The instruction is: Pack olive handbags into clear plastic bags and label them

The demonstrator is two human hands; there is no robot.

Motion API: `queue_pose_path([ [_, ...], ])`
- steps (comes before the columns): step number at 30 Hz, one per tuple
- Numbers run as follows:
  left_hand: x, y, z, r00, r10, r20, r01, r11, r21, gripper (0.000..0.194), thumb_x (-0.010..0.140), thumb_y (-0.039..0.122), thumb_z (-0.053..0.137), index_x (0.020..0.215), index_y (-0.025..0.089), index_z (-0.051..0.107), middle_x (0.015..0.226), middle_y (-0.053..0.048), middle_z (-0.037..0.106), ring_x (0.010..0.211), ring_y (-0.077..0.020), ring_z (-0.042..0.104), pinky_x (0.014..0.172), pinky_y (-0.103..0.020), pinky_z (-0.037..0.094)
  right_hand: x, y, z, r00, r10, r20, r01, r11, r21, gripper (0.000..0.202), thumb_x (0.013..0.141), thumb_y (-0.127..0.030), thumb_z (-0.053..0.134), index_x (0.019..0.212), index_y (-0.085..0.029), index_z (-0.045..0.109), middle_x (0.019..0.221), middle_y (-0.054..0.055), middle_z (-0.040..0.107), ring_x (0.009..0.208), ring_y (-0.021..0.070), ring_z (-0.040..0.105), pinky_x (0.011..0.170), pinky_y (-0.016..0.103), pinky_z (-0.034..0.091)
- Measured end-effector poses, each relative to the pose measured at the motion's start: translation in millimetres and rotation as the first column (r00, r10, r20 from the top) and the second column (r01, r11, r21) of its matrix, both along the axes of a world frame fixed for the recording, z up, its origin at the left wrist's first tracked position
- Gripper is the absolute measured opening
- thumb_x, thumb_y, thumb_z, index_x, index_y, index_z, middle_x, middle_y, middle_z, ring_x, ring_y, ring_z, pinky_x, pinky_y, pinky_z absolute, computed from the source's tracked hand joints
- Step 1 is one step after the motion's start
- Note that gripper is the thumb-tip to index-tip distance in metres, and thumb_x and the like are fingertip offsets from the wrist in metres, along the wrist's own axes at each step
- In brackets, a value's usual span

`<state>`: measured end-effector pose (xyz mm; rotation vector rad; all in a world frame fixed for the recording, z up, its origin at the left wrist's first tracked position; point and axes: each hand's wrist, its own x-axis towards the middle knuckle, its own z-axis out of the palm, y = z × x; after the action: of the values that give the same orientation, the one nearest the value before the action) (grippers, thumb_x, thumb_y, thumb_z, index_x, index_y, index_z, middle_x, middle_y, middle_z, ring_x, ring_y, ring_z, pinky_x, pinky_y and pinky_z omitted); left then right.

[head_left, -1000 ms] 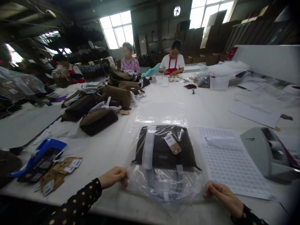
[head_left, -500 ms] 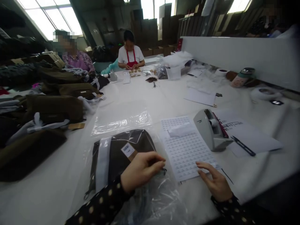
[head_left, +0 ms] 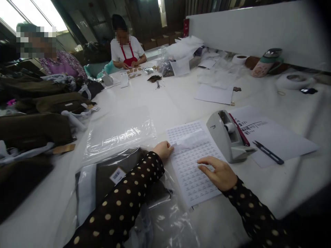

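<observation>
Head view, label sheet [head_left: 190, 172] on white table [head_left: 173, 106], left hand [head_left: 163, 150] at its left edge, fingers curled, grip on the paper strip [head_left: 191, 138] unclear, right hand [head_left: 219, 173] over the sheet, thumb and forefinger apart, plastic-wrapped bag [head_left: 103, 181] left of it, tape dispenser [head_left: 226, 142] right of it

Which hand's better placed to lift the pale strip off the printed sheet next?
Left, most likely. The left hand has its fingertips right by the left end of the pale strip. The right hand is open over lower rows of the printed sheet, apart from the strip.
</observation>
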<state>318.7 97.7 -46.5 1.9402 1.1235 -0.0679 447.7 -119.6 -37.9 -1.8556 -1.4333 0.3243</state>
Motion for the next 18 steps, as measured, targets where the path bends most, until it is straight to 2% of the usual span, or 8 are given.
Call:
queue_pose_path([
  [5,-11,-19,13.1,0.971,0.107,0.213,-0.048,0.963,-0.263,0.017,0.079,0.032,0.055,0.083,0.015,0.052,0.071,-0.003,0.06,0.064,-0.0125,0.056,0.062,-0.025,0.044,-8,60,-4.4,0.995,0.02,0.094,-0.038,0.979,0.202,0.004,0.079,-0.02,0.06,0.08,-0.021,0.063,0.08,0.002,0.066,0.08,0.0181,0.058,0.076,0.032,0.047],
  [8,-19,-29,22.6,0.932,0.182,0.315,-0.051,0.922,-0.383,0.021,0.08,0.031,0.055,0.09,0.014,0.053,0.076,-0.004,0.061,0.065,-0.01,0.056,0.063,-0.023,0.044,-17,79,-6.5,0.98,0.01,0.197,-0.061,0.965,0.254,0.006,0.078,-0.021,0.063,0.083,-0.02,0.065,0.079,0.004,0.064,0.078,0.0196,0.055,0.075,0.033,0.047],
  [12,-27,-36,30.6,0.887,0.271,0.374,-0.081,0.889,-0.451,0.022,0.075,0.026,0.059,0.092,0.012,0.056,0.077,-0.003,0.061,0.064,-0.0084,0.053,0.058,-0.02,0.041,-25,81,-5.4,0.94,0.064,0.336,-0.151,0.959,0.24,0.008,0.082,-0.021,0.057,0.083,-0.019,0.065,0.079,0.005,0.063,0.077,0.0193,0.052,0.073,0.031,0.046],
  [18,-31,-43,36.5,0.864,0.345,0.366,-0.16,0.879,-0.45,0.017,0.073,0.014,0.056,0.089,0.012,0.058,0.066,0.002,0.057,0.053,-0.0057,0.045,0.051,-0.018,0.035,-29,76,0.0,0.859,0.122,0.498,-0.234,0.957,0.168,0.018,0.088,-0.019,0.047,0.074,-0.018,0.06,0.076,0.005,0.061,0.075,0.019,0.051,0.071,0.031,0.042],
])
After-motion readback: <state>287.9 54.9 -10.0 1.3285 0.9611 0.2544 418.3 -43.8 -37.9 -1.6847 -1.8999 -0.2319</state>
